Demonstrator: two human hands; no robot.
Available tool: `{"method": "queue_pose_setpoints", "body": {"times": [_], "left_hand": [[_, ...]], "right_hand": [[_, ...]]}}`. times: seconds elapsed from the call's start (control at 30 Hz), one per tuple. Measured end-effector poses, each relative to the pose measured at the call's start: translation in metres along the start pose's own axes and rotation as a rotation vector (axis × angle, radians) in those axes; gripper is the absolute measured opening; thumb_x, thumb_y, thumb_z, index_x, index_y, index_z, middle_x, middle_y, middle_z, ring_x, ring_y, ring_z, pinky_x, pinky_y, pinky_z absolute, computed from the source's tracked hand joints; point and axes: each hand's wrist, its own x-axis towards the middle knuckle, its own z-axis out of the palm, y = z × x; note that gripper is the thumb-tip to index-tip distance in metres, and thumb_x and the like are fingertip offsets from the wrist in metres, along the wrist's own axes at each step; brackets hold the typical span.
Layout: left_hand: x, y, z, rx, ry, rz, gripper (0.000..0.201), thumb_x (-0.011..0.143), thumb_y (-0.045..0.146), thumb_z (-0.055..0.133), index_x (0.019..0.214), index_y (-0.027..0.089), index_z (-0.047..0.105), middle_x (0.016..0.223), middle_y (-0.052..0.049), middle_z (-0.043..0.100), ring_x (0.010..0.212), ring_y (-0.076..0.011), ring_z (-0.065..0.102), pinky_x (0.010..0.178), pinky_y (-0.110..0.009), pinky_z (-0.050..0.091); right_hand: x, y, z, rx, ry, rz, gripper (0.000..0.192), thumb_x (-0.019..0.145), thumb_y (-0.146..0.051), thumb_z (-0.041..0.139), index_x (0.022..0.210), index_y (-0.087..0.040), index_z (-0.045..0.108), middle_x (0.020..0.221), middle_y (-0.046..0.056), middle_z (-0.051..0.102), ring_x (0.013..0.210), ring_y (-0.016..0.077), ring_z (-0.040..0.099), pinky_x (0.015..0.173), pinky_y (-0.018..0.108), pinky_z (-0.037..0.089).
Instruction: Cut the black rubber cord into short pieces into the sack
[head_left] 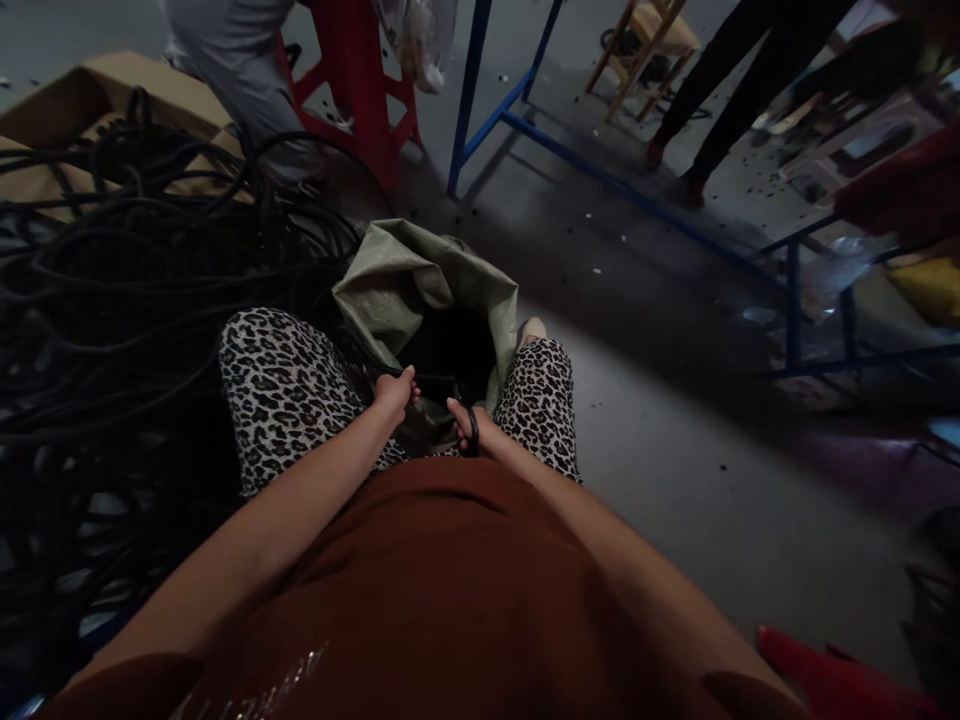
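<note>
— What are the fingers doing?

— The left hand [394, 390] is clenching around a black cable [435, 381] that is running across to the right hand [466, 424], which is gripping a black loop of the same cable. Both are hanging just over the open mouth of a green woven sack [420, 285].

— And around them?

— The sack is sitting between the person's 2 knees. A big tangle of black cables [112, 300] is lying to the left, with a cardboard box [90, 100] behind it — beyond, a red stool [360, 80] and a blue metal frame [525, 130].
</note>
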Motion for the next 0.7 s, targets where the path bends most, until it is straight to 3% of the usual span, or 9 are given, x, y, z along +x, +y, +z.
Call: {"method": "queue_pose_setpoints", "body": {"times": [0.17,0.37,0.7], "left_hand": [[0.001,0.004,-0.001,-0.036,0.015,-0.003,0.026,0.081,0.025,0.059,0.060,0.016,0.046,0.050,0.002,0.049,0.039,-0.0089,0.047,0.041,-0.022,0.039],[0.000,0.009,-0.002,-0.084,-0.003,-0.011,0.026,0.083,0.023,0.056,0.061,0.016,0.045,0.049,0.003,0.048,0.039,-0.0082,0.046,0.040,-0.021,0.039],[-0.003,0.006,-0.002,-0.045,-0.028,-0.015,0.025,0.083,0.023,0.057,0.061,0.014,0.047,0.050,0.002,0.049,0.040,-0.0086,0.048,0.041,-0.021,0.039]], "right_hand": [[0.000,0.002,-0.001,0.059,0.048,0.036,0.049,0.091,-0.054,0.045,0.065,-0.013,0.048,0.043,-0.004,0.043,0.027,0.0058,0.040,0.028,0.016,0.032],[0.008,0.009,-0.001,0.055,-0.061,0.028,0.054,0.090,-0.062,0.040,0.073,-0.012,0.052,0.049,0.000,0.051,0.032,0.0095,0.050,0.029,0.017,0.033],[0.016,0.011,0.001,-0.009,-0.086,0.054,0.054,0.087,-0.064,0.043,0.074,-0.013,0.052,0.047,0.000,0.051,0.034,0.0110,0.051,0.033,0.020,0.039]]}}
